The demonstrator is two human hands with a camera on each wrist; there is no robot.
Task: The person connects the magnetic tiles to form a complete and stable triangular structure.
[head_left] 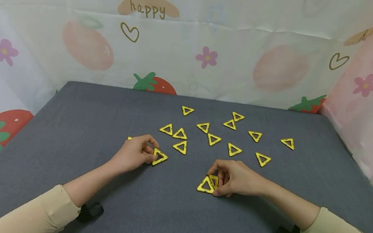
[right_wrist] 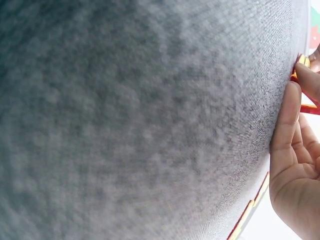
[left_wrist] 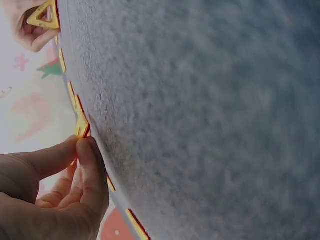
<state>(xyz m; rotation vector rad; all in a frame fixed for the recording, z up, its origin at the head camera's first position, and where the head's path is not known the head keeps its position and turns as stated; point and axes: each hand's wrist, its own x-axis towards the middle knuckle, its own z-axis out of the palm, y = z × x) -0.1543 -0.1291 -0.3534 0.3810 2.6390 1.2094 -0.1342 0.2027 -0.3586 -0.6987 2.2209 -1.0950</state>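
Note:
My left hand (head_left: 135, 152) pinches a yellow triangular magnetic tile (head_left: 164, 158) by its left side, close over the dark grey cloth. In the left wrist view the thumb and forefinger meet on that tile (left_wrist: 82, 128), seen nearly edge-on. To the right, my right hand (head_left: 238, 178) pinches a second triangular tile (head_left: 216, 178) between thumb and fingers, tilted up from the cloth. Against it, a third triangular tile (head_left: 205, 190) lies in front, its right corner at the thumb tip. Red edges show on the right hand's tile (right_wrist: 311, 109) in the right wrist view.
Several more yellow triangles lie scattered beyond the hands, including one beside the left hand's tile (head_left: 184, 147) and one at far right (head_left: 287, 147). Another triangle (head_left: 130, 138) is mostly hidden behind the left hand. A printed curtain (head_left: 184, 58) stands behind the table's back edge.

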